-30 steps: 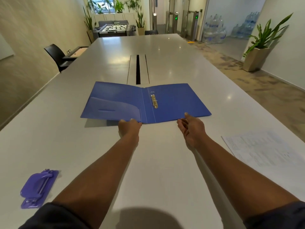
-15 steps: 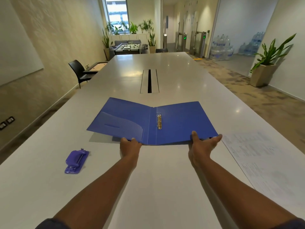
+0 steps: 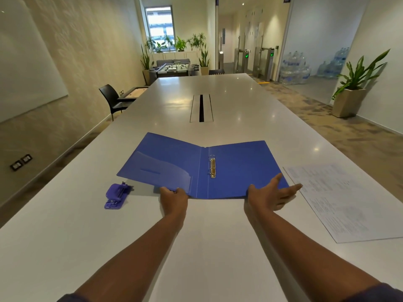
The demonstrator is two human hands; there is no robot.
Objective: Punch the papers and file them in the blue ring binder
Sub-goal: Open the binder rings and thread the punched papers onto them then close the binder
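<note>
The blue ring binder lies open on the white table, its gold ring mechanism on the spine. My left hand grips the near edge of the left cover, which is lifted slightly off the table. My right hand sits at the near right corner of the binder, fingers spread and straight, thumb on the cover. Printed papers lie flat to the right of the binder. A purple hole punch lies to its left.
A cable slot runs along the table's middle beyond the binder. A black chair stands by the left table edge. A potted plant stands on the floor at the right.
The view has tilted up, so the binder, punch and papers sit lower in frame. My right hand has opened out and spread its fingers at the binder's near right corner.
</note>
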